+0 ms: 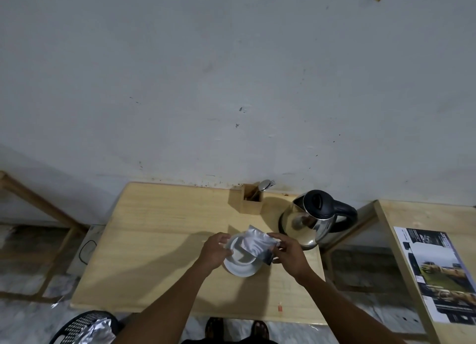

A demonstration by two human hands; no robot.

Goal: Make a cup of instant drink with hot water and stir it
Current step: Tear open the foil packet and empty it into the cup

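Both hands hold a silver foil sachet (253, 243) directly above the white ceramic cup (240, 252) on its white saucer (240, 269): the left hand (215, 251) pinches its left edge, the right hand (286, 252) its right end. The sachet's long axis runs left to right across the cup mouth. Behind, on the pale wooden surface (164, 227), a steel electric kettle (309, 220) stands nearer the right hand.

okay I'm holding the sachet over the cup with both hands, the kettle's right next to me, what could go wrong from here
1. Both hands, left hand and right hand, hold the silver sachet above the white cup. A sudden tear could scatter powder onto the saucer or the wooden table.
2. The steel kettle stands close beside your right hand. If it is hot, a bump could burn you or tip it.
3. The spoon sits in the holder behind the cup, so reaching across could knock the cup.
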